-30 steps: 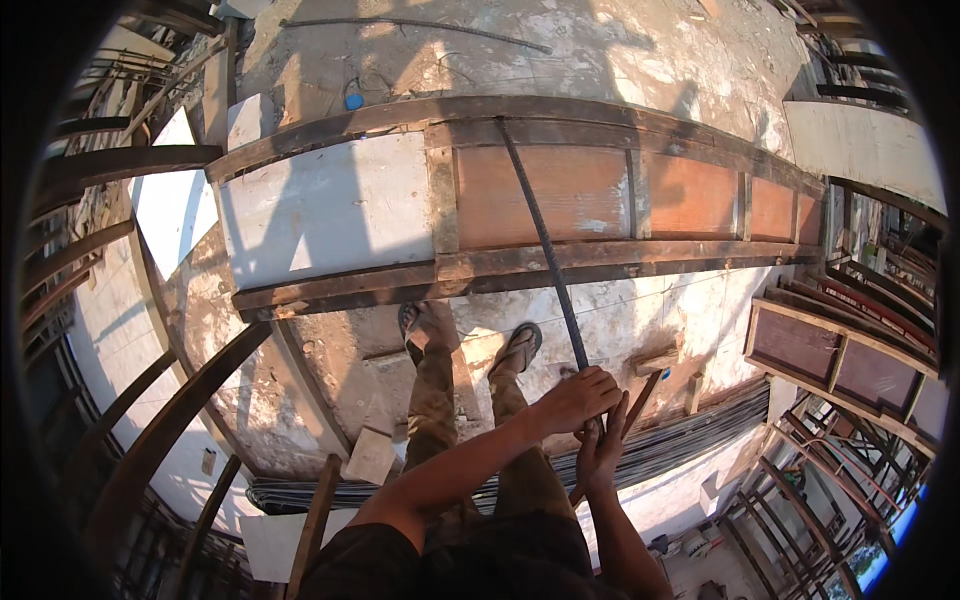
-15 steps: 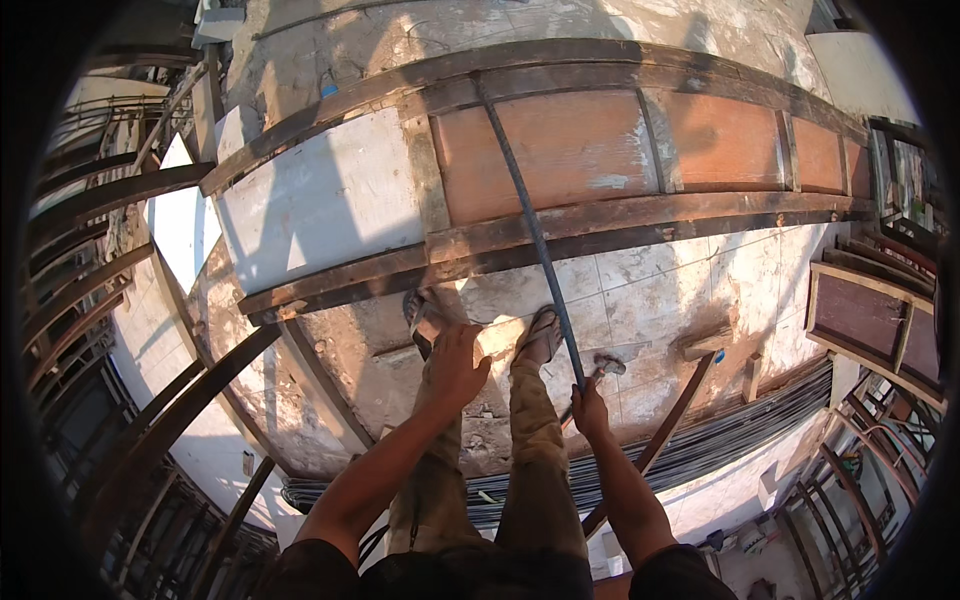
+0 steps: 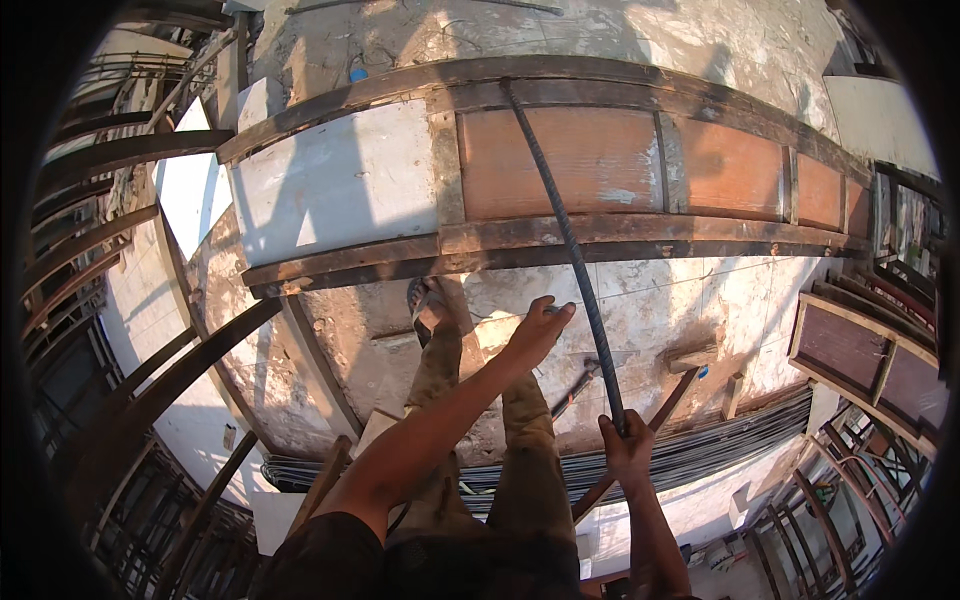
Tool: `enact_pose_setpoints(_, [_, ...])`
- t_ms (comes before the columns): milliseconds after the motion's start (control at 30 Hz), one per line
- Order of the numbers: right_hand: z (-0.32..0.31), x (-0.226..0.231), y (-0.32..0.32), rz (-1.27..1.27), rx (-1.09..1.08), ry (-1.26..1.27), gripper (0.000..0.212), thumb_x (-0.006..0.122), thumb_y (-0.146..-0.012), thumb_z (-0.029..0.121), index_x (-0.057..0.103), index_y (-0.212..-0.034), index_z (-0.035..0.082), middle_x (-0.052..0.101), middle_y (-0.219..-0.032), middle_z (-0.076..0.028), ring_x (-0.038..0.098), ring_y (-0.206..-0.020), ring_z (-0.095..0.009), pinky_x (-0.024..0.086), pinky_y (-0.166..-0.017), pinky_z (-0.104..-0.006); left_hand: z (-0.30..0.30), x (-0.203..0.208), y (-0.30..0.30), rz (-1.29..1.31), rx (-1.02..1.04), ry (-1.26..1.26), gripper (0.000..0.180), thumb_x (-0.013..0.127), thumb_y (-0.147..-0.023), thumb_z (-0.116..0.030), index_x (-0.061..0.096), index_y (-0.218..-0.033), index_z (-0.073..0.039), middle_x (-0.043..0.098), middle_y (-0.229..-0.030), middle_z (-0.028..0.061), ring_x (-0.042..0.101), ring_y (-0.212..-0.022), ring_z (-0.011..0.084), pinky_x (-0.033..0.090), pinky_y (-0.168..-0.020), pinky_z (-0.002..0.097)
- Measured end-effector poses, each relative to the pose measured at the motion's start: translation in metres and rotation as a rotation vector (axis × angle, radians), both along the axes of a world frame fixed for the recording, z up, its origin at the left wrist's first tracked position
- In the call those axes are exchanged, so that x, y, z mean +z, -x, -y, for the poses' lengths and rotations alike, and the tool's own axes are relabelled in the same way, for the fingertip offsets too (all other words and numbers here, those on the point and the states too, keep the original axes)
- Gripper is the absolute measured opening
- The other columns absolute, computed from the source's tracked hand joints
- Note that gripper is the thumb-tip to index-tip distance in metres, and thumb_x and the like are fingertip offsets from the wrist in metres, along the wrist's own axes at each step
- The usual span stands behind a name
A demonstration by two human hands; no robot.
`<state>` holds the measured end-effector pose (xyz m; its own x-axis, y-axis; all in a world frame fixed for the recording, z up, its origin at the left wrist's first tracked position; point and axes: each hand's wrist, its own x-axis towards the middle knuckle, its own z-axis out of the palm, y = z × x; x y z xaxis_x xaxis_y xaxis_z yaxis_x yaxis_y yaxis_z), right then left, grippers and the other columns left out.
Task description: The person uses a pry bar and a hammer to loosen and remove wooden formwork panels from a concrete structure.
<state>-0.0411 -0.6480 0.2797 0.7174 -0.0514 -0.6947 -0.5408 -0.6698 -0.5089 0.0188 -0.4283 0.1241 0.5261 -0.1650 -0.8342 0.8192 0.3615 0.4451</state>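
Observation:
A long dark ribbed steel bar (image 3: 578,255) slants from the far wooden frame down toward me. My right hand (image 3: 628,452) is closed round its near end. The bar's far end rests against the long framed panel (image 3: 560,165) lying beyond my feet. My left hand (image 3: 540,330) is held left of the bar, apart from it, its fingers curled together. A small pale tip shows at those fingers; what it is, I cannot make out. On the floor between my right leg and the bar lies a hammer-like tool (image 3: 577,388).
Bundled dark bars (image 3: 720,435) lie across the floor near me. A wooden block (image 3: 692,357) sits to the right, above a reddish-brown bar (image 3: 675,397). Curved-looking dark beams (image 3: 190,380) crowd the left, and a framed brown panel (image 3: 865,360) stands at the right.
My right hand has moved right and nearer to me, drawing the bar's near end with it. My left hand has moved right toward the bar, its fingers now curled.

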Motion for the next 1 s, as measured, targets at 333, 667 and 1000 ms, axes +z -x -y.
enact_pose_setpoints(333, [-0.103, 0.186, -0.141, -0.307, -0.365, -0.251, 0.019, 0.062, -0.097, 0.019, 0.063, -0.095, 0.000, 0.045, -0.055, 0.003, 0.044, -0.042, -0.005, 0.037, -0.036, -0.0237, -0.003, 0.077, -0.157, -0.016, 0.705, 0.516, 0.031, 0.051, -0.104, -0.038, 0.048, -0.096, -0.008, 0.048, -0.077, 0.0030, 0.049, -0.066, 0.0139, 0.043, -0.052, 0.0303])
enact_pose_setpoints(667, [-0.257, 0.286, -0.312, -0.046, -0.132, -0.162, 0.055, 0.052, -0.097, 0.011, 0.038, -0.147, -0.007, 0.041, -0.064, 0.006, 0.035, -0.041, -0.001, 0.031, -0.032, -0.0188, -0.095, 0.127, -0.312, -0.101, 0.965, 0.683, 0.027, 0.045, -0.105, -0.025, 0.047, -0.085, -0.006, 0.044, -0.071, 0.0046, 0.047, -0.063, 0.0160, 0.046, -0.056, 0.0312])
enact_pose_setpoints(1000, [-0.333, 0.302, -0.374, -0.176, -0.131, -0.045, 0.047, 0.047, -0.100, 0.015, 0.045, -0.145, 0.002, 0.030, -0.059, 0.009, 0.027, -0.038, -0.001, 0.027, -0.030, -0.0195, -0.138, 0.145, -0.350, -0.192, 0.836, 0.543, 0.022, 0.044, -0.102, -0.017, 0.050, -0.084, -0.006, 0.049, -0.069, 0.0046, 0.049, -0.055, 0.0168, 0.048, -0.055, 0.0328])
